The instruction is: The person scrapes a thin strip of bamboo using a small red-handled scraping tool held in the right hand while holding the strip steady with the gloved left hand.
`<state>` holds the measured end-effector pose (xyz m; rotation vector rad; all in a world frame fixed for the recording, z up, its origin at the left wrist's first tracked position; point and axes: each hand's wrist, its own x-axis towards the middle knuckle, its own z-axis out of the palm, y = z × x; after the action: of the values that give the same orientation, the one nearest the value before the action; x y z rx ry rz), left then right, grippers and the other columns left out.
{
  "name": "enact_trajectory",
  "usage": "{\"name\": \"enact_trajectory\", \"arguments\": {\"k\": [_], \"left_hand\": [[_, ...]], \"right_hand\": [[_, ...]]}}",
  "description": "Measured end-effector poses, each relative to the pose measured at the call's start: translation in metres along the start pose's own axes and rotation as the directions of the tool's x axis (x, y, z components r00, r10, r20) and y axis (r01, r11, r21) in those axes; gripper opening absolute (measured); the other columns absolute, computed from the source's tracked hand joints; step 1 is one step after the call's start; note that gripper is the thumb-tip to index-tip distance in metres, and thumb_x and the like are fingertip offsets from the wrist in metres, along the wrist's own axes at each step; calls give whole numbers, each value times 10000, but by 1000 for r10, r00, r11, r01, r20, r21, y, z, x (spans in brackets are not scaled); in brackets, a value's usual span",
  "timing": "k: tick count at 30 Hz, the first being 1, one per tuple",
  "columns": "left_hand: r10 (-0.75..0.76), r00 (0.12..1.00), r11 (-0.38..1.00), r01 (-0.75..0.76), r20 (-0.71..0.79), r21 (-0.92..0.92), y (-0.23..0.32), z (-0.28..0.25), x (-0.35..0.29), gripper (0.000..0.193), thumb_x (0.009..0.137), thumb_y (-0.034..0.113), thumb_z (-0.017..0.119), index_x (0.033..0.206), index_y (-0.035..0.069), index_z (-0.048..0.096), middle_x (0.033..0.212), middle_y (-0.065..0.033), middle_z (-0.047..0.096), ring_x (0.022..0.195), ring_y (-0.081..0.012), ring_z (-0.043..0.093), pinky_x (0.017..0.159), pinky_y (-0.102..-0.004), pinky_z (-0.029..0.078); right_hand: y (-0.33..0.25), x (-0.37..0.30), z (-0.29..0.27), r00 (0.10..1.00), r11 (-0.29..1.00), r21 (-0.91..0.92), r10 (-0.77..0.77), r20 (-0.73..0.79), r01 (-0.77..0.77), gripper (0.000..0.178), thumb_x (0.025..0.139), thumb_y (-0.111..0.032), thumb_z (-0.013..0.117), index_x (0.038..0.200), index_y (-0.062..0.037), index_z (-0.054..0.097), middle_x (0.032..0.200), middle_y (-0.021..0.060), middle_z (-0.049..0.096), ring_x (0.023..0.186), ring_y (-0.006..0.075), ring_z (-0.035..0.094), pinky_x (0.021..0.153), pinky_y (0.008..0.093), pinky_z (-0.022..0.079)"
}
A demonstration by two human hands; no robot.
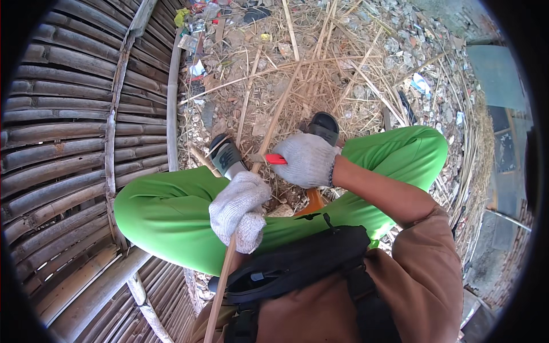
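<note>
My left hand [240, 210], in a white knit glove, is closed around a long, thin bamboo strip [219, 294]. The strip slants from beside my body, through the glove, and out past my feet. My right hand [307, 160], gloved the same way, grips a red-handled knife [277, 159]. Its short blade points left and meets the strip just beyond my left hand. Most of the handle is hidden inside the right glove. Both hands are in front of my lap, between my knees in green trousers [166, 214].
A slatted bamboo wall [63, 126] stands close on my left. Loose strips and shavings [320, 74] litter the rubble ground around my sandals [225, 153]. Something orange-brown [311, 201] shows beneath my right hand. A black bag [297, 266] lies across my waist.
</note>
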<state>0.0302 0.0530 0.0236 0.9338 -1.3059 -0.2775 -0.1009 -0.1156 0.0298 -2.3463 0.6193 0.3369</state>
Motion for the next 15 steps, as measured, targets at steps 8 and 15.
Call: {"name": "enact_trajectory", "arguments": {"k": [8, 15], "left_hand": [[-39, 999, 999, 39, -27, 14, -2, 1, -2, 441, 1018, 301, 692, 1083, -136, 684, 816, -275, 702, 715, -417, 687, 653, -510, 573], [-73, 995, 997, 73, 65, 4, 7, -1, 7, 525, 1017, 385, 719, 1070, -136, 688, 832, -274, 704, 749, -420, 689, 688, -519, 584]], "right_hand": [[19, 18, -2, 1000, 992, -127, 9, 10, -8, 347, 926, -383, 623, 894, -75, 778, 866, 221, 753, 853, 415, 755, 806, 514, 610], [45, 41, -17, 976, 966, -148, 216, 16, -211, 407, 943, -393, 590, 955, -47, 806, 963, 243, 774, 943, 416, 766, 893, 511, 611]]}}
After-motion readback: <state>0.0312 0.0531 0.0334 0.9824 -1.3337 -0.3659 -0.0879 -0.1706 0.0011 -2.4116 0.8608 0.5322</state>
